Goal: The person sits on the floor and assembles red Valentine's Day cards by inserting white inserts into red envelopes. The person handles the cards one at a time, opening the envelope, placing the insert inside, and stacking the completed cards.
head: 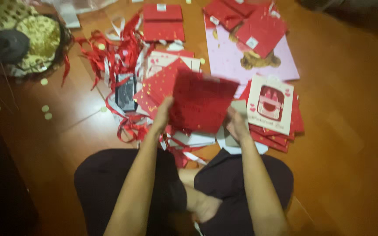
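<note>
Flat red paper bag (202,102) held up between both hands above the wooden floor (351,131).

The bag is blurred, tilted over the lap – the left hand (162,114) is closed on its left edge, the right hand (236,124) on its lower right corner. Just right lies a stack of red bags topped by a white card with a red picture (271,104); left, tangled red ribbons (114,57); beyond – a pink sheet (237,61) carrying more red bags.

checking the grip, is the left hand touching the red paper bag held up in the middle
Touching. The head view shows the left hand gripping the left edge of the red paper bag, fingers overlapping it with no gap.
</note>
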